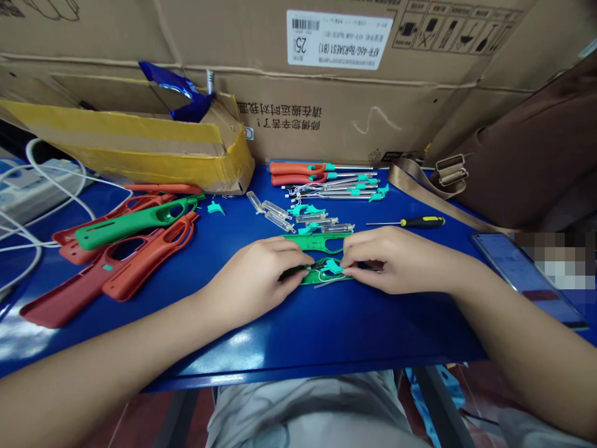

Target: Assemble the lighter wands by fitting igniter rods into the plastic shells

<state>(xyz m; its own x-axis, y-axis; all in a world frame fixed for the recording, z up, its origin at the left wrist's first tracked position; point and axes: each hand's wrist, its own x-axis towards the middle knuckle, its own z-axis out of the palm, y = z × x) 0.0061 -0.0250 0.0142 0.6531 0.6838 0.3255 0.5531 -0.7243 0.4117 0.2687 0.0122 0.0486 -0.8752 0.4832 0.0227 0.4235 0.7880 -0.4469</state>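
Note:
My left hand and my right hand meet at the middle of the blue table. Both pinch a green plastic shell half lying flat there, with a teal trigger piece and a thin wire set in it. The fingers of each hand are curled round the ends of the shell. A second green shell half lies just behind it, touching my fingertips.
Red and green handle shells are piled at the left. Finished red-handled pieces and metal tubes lie at the back, clear tubes before them. A screwdriver, a phone, a strap, cardboard boxes and white cables surround them.

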